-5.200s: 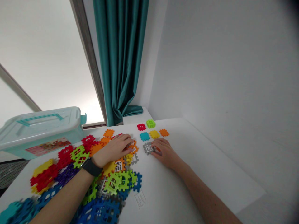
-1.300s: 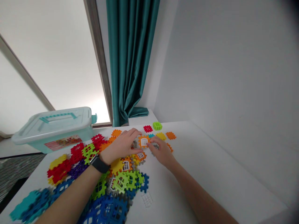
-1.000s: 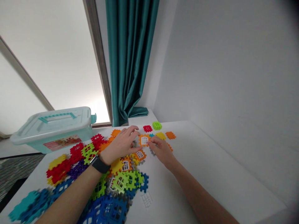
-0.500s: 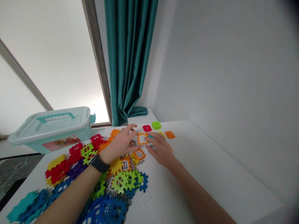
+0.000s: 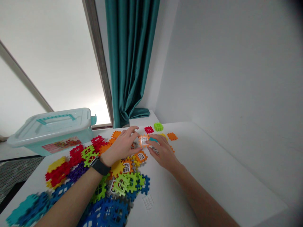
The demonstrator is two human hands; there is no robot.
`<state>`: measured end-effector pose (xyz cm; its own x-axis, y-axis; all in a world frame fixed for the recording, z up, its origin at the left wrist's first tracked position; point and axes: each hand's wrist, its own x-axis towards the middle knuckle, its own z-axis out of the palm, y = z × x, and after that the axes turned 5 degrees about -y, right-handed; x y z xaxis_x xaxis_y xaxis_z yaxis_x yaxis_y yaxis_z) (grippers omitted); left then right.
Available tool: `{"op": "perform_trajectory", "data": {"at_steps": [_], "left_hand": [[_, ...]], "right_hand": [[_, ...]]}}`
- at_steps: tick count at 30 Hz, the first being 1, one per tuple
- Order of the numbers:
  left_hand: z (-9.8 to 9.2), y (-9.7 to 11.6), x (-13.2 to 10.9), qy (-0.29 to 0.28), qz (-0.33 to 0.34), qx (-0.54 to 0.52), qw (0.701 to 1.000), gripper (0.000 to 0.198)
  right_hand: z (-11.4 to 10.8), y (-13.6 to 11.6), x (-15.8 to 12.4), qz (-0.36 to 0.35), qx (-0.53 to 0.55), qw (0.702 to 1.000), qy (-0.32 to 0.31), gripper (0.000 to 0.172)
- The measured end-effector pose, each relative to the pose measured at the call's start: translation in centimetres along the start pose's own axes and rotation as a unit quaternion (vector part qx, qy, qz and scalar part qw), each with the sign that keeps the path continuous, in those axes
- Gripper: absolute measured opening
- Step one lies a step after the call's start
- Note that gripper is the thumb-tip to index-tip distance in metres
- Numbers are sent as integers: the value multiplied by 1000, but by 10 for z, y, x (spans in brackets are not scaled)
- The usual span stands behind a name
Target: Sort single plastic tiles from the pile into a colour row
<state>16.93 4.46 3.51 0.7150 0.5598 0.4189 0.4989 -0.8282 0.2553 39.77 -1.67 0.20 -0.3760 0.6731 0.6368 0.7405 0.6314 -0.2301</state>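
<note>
My left hand (image 5: 121, 146) and right hand (image 5: 163, 153) reach in side by side, palms down, over a white worktop (image 5: 201, 164). Between them is an orange tile (image 5: 143, 141) with a white window. My left hand's fingers are slightly spread and my right hand's lie close together. The fingertips of both come up to the tile's edges, but I cannot tell whether either hand is gripping it. A teal tile (image 5: 153, 139) lies just beside it, at my right fingers.

Below my left hand, around my left forearm, spreads a heap of interlocking tiles (image 5: 120, 184) in red, yellow, lime, purple and blue. Beyond my fingertips sit a red tile (image 5: 148, 129), a lime tile (image 5: 158, 126) and another orange tile (image 5: 172, 136). A lidded plastic box (image 5: 49, 130) stands to the left of my left hand, and a teal curtain (image 5: 129, 63) hangs ahead.
</note>
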Motion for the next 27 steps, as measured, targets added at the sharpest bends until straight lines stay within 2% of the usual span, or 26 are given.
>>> {"op": "perform_trajectory", "data": {"at_steps": [14, 22, 27], "left_hand": [[3, 0, -1, -12, 6, -5, 1000, 39], [6, 0, -1, -13, 1, 3, 1000, 40], [7, -4, -1, -10, -4, -20, 1000, 40]], "right_hand": [[0, 2, 1, 12, 38, 999, -1, 50], [-1, 2, 0, 6, 11, 1000, -3, 33], [-2, 6, -1, -3, -6, 1000, -21, 31]]}}
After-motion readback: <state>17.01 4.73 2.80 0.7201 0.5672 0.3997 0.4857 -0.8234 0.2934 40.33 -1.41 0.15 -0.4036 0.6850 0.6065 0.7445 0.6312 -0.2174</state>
